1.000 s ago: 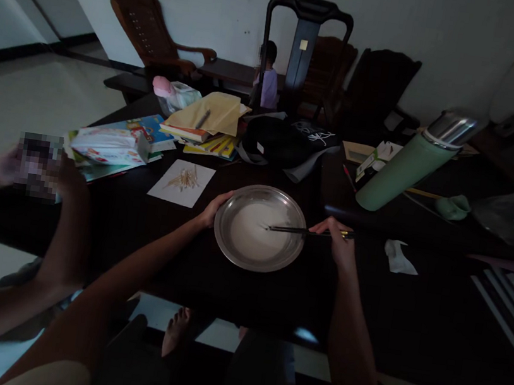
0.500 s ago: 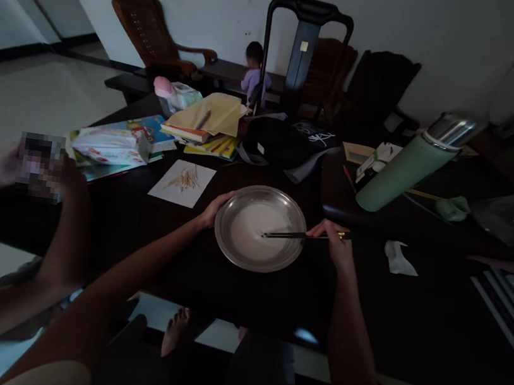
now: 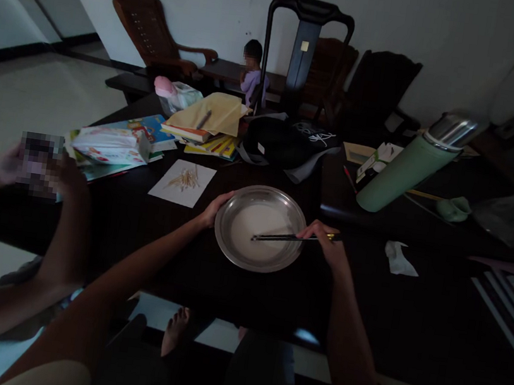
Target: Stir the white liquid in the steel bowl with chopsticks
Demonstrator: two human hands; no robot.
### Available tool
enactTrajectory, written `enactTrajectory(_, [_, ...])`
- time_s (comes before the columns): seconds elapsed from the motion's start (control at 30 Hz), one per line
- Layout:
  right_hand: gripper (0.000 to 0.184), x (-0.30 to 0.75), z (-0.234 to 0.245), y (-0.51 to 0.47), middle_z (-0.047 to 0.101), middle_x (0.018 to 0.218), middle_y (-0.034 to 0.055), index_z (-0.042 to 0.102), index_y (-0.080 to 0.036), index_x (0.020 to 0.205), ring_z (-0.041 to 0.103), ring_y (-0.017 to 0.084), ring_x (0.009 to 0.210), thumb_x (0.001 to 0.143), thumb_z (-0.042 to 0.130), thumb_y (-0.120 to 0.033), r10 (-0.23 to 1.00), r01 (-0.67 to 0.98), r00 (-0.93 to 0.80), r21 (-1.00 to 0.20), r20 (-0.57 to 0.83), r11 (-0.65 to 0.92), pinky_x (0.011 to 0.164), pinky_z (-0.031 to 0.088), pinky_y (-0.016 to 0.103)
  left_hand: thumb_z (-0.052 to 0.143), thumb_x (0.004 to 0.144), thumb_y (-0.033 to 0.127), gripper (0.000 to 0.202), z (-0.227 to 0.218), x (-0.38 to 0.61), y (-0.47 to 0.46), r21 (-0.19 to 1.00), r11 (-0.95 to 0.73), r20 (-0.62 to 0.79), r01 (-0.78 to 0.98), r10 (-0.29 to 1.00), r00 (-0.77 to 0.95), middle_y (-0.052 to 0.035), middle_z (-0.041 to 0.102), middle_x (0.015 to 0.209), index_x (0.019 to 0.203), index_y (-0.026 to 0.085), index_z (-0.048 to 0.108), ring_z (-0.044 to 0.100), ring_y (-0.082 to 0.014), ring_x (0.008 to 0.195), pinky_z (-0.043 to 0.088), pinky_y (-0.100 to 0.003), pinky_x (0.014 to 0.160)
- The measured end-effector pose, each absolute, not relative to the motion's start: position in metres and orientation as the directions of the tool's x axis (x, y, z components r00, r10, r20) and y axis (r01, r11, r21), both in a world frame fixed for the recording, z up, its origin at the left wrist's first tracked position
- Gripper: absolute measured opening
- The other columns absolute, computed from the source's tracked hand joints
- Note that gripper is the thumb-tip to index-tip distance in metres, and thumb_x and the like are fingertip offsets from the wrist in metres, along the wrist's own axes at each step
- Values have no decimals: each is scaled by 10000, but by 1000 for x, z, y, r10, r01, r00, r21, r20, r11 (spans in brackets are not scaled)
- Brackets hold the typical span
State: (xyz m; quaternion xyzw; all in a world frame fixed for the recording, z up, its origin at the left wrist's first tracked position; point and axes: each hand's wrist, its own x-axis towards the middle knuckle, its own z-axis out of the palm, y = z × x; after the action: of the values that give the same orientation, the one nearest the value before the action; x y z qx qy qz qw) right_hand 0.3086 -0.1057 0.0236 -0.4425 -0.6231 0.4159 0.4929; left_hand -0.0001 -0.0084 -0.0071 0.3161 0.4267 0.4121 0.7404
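Drew the right hand slightly leftward since a moment before, nearer the left hand, sliding the tips of the dark chopsticks toward the near left part of the pale mixture. Pinched the chopsticks in the fingers of the right hand, with the tips pointing left and the gold-marked ends just past the hand on its right. Kept the left hand in the same spot, gripping the left rim of the metal dish; could not make out the fingers under the edge. Had the dish flat on the dark bench, between both hands and touching the left one. Beyond the left hand and to its left, saw small pale sticks heaped on a white sheet. Right of the right hand, noted a crumpled tissue; beyond that hand, a green flask. Well left of the left hand, saw another person's hand at a blurred object.
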Motion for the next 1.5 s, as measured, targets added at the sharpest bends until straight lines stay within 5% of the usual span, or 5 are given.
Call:
enactTrajectory(0.3, [435, 317, 21, -101, 719, 659, 12, 652, -237, 589, 667, 194, 699, 913, 500, -483, 954, 134, 97, -954, 283, 269, 768, 492, 358, 634, 840, 413, 385, -8, -3, -9, 830, 455, -359, -323, 879, 314, -41, 702, 695, 1071, 114, 707, 643, -198, 642, 487, -285, 651])
enactTrajectory(0.5, [325, 304, 25, -106, 750, 818, 13, 709, -248, 716, 684, 200, 841, 913, 528, -431, 959, 192, -107, -941, 262, 278, 849, 486, 360, 592, 873, 367, 373, -8, -2, -8, 803, 489, -404, -339, 867, 293, -40, 709, 727, 1137, 121, 686, 647, -194, 664, 493, -281, 662])
enactTrajectory(0.73, [434, 317, 22, -103, 708, 651, 9, 645, -233, 587, 658, 184, 687, 929, 485, -447, 946, 143, 96, -944, 311, 296, 751, 487, 345, 618, 857, 385, 325, -11, -3, -7, 796, 490, -391, -355, 864, 317, -46, 705, 708, 1004, 112, 717, 640, -187, 625, 504, -287, 658])
enactTrajectory(0.93, [318, 304, 25, -104, 752, 835, 17, 709, -251, 715, 665, 202, 853, 905, 535, -438, 952, 251, -126, -919, 279, 303, 841, 487, 367, 633, 849, 369, 288, -11, -4, -7, 817, 456, -353, -353, 879, 320, -38, 697, 685, 951, 115, 720, 636, -180, 615, 490, -271, 626])
enactTrajectory(1.5, [358, 311, 25, -102, 749, 804, 22, 699, -247, 697, 663, 204, 848, 908, 519, -474, 945, 267, -13, -910, 326, 318, 862, 479, 375, 577, 880, 365, 294, -9, -4, -9, 809, 486, -398, -331, 867, 300, -35, 673, 633, 964, 121, 717, 623, -180, 593, 488, -272, 614])
